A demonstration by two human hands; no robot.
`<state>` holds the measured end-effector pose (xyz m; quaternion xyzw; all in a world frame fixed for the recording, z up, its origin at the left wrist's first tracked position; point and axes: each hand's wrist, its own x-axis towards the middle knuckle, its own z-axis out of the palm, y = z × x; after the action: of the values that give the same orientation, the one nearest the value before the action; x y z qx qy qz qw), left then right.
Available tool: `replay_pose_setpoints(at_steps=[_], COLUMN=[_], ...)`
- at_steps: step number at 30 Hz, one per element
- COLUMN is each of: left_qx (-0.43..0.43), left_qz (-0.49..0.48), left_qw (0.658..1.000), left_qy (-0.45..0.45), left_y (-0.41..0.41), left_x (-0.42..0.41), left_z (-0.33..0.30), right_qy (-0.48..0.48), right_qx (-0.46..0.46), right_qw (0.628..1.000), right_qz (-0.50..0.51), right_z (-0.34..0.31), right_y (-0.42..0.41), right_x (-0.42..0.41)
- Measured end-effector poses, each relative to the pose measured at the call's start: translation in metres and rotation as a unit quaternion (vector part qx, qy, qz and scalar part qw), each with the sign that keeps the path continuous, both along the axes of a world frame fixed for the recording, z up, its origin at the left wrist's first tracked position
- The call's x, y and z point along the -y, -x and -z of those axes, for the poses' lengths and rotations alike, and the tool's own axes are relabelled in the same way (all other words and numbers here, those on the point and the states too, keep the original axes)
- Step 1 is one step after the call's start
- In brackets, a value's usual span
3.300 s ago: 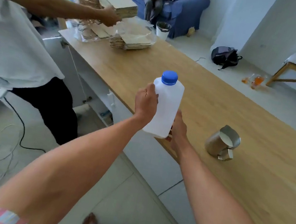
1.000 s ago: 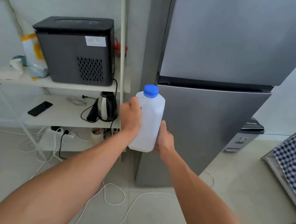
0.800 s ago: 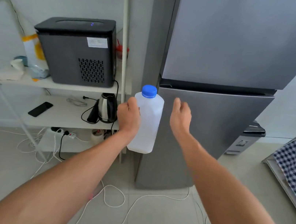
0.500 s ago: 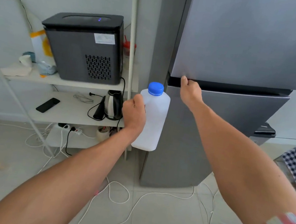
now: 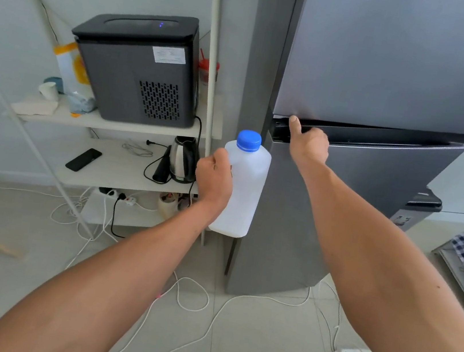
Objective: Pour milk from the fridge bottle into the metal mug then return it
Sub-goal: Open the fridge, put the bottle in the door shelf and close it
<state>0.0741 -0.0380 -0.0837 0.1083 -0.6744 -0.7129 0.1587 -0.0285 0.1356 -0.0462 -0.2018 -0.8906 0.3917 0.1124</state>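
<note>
left hand (image 5: 214, 177): fingers wrapped tight around the milk bottle (image 5: 243, 188), blue cap on, upright, held in the air just beside the fridge (image 5: 389, 79) | right hand (image 5: 308, 143): fingers curled into the dark gap above the lower fridge door (image 5: 357, 194), thumb up against the upper door's edge | metal mug: out of frame

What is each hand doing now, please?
Left hand: closed around the white plastic bottle with blue cap.
Right hand: fingers hooked into the handle groove of the grey fridge's lower door.
</note>
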Motion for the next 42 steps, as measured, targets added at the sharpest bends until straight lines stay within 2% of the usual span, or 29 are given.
replay_pose_setpoints(at_steps=[6,10,14,19,26,29,32,36,42], left_qx=[0.000,0.005,0.007,0.006,0.042,0.053,0.067,0.053,0.157], left_qz=[0.013,0.031,0.049,0.086,0.142,0.159,0.184,0.162,0.139], left_qw=[1.000,0.999,0.999,0.996,0.988,0.985,0.978,0.977,0.961], left_qy=[0.003,0.006,0.009,0.007,-0.037,-0.037,-0.065,-0.128,-0.177], left_y=[-0.018,-0.026,-0.032,-0.036,-0.045,-0.048,-0.057,-0.066,-0.062], left_x=[0.004,0.010,0.010,-0.008,-0.054,-0.075,-0.098,-0.127,-0.162], left_z=[0.011,0.015,0.014,0.019,0.037,0.045,0.052,0.056,0.089], right_qy=[0.024,0.027,-0.011,-0.034,-0.161,-0.166,-0.212,-0.259,-0.292], right_qx=[0.014,0.020,0.069,0.092,0.127,0.125,0.127,0.106,0.045], right_qw=[1.000,0.998,0.991,0.985,0.954,0.943,0.931,0.921,0.904], right_qz=[-0.010,0.044,0.113,0.142,0.220,0.259,0.267,0.272,0.309], right_z=[-0.005,-0.008,-0.021,-0.027,-0.029,-0.022,-0.017,-0.012,-0.002], right_y=[-0.025,-0.061,-0.105,-0.156,-0.224,-0.248,-0.270,-0.290,-0.290], right_x=[-0.005,-0.011,-0.023,-0.055,-0.083,-0.096,-0.114,-0.135,-0.144])
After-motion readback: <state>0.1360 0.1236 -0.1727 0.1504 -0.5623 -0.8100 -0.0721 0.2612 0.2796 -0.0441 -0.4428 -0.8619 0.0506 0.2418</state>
